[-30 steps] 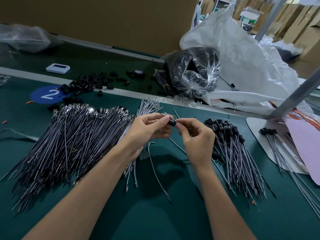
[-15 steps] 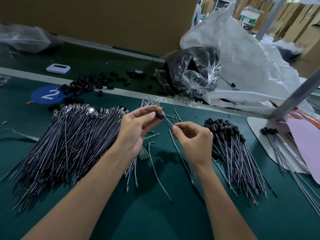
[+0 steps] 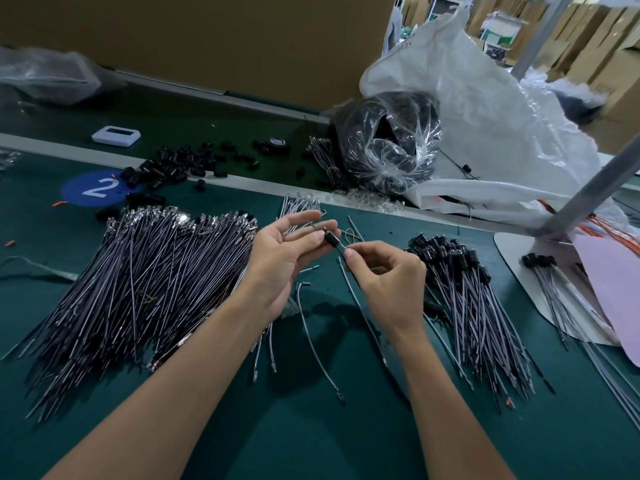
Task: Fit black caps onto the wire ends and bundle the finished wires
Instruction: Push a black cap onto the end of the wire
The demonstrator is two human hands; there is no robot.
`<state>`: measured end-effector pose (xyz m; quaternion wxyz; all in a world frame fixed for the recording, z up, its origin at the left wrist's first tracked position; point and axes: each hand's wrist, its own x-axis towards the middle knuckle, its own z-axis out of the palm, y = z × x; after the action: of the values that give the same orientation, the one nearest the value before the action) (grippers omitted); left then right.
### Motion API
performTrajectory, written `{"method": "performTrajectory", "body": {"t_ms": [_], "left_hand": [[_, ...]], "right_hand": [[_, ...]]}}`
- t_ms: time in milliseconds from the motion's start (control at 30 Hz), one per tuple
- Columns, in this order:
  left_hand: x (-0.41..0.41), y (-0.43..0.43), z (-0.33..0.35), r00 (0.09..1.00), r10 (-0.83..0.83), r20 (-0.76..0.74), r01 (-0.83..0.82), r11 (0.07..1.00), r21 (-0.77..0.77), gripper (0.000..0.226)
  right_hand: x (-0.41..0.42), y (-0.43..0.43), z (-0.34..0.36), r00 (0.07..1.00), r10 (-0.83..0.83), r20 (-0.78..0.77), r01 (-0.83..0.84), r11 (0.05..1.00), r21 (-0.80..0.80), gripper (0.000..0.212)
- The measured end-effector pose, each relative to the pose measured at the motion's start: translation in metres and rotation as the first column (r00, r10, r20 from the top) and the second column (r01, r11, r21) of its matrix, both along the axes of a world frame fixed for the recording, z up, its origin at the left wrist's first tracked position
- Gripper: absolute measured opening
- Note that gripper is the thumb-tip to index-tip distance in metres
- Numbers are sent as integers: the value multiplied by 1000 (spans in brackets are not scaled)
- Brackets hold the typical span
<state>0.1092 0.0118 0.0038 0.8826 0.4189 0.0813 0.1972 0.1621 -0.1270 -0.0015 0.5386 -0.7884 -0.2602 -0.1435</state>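
Main risk is at the pinch. The black cap (image 3: pixel 331 238) is held only by my left fingertips (image 3: pixel 329 224), and the wire (image 3: pixel 360 306) enters it at a slant. If I push off-axis, I expect the end to snag at the cap mouth or kink. The cap could also pop free and roll in among the stray wires (image 3: pixel 313 341) below. I can't tell if the end is seated or only at the mouth, it's too small to see.

Left hand (image 3: pixel 284 261): palm up, fingers mostly straight. The thumb and one fingertip close on the cap, and the other fingers are spread clear above it.

Right hand (image 3: pixel 388 282): fingers curled, thumb and index pinching the wire just beside the cap. The rest of the wire trails down toward the near edge of the desk (image 3: pixel 329 438).

The cap and wire end are held up over the middle of the desk.

- **Left side:** the uncapped pile (image 3: pixel 138 282) fans across the left half, just beside my left wrist.
- **Right side:** the capped pile (image 3: pixel 467 289) lies right of my right hand, caps toward the far edge.
- **Far edge:** spare caps (image 3: pixel 180 164) are scattered far-left by the blue "2" disc (image 3: pixel 97 187), with a clear bag of caps (image 3: pixel 388 143) further along.

Second risk: if I set this wire down short of the capped pile, it mixes with the strays.
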Motion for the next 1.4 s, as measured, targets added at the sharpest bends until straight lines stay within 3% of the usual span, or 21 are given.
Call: {"method": "performTrajectory", "body": {"t_ms": [167, 333, 467, 600, 667, 800, 867, 900, 967, 1033, 1133, 1200, 1267, 1400], "left_hand": [[0, -3, -1, 999, 4, -39, -2, 998, 59, 28], [-1, -8, -1, 994, -40, -103, 53, 990, 128, 14], [-1, -8, 0, 991, 31, -127, -15, 991, 130, 7], [-2, -14, 3, 995, 20, -99, 2, 977, 214, 8], [-4, -10, 7, 993, 95, -66, -75, 963, 260, 11], [-9, 23, 15, 931, 362, -50, -360, 932, 43, 10], [-13, 29, 14, 914, 404, -38, -405, 914, -7, 11], [-13, 28, 13, 919, 393, -31, -394, 919, -21, 12], [-13, 28, 14, 942, 334, -29, -334, 942, -37, 14], [-14, 30, 14, 971, 235, -29, -236, 971, -31, 20], [-16, 30, 14, 999, 7, -40, -1, 992, 129, 34], [-15, 26, 14, 996, -62, -60, 76, 957, 280, 35], [-14, 22, 15, 994, -88, -57, 102, 935, 340, 35], [-14, 11, 13, 984, -177, -22, 170, 888, 427, 31]], "right_hand": [[-2, 1, 2, 997, 68, -47, -67, 997, 25, 18], [-1, 1, 1, 997, 74, -14, -75, 997, -26, 16], [-3, 3, 1, 996, 94, 2, -94, 994, -47, 18], [-6, 6, 1, 995, 96, 31, -95, 995, -26, 17], [-3, 4, 1, 996, 55, 70, -53, 998, -37, 14], [5, -6, 0, 995, -29, 91, 39, 993, -107, 15], [5, -6, 0, 998, -8, 59, 14, 994, -104, 14], [5, -5, 1, 1000, 29, -2, -29, 999, -44, 14], [6, -6, 6, 962, 173, -212, -123, 966, 226, 15], [7, -12, 11, 876, 365, -316, -169, 844, 508, 15], [7, -18, 18, 725, 621, -296, -209, 609, 765, 18], [5, -18, 22, 659, 695, -286, -215, 539, 814, 21], [3, -16, 22, 637, 708, -304, -238, 556, 796, 14], [-6, -3, 17, 734, 562, -381, -310, 776, 549, 20]]}}
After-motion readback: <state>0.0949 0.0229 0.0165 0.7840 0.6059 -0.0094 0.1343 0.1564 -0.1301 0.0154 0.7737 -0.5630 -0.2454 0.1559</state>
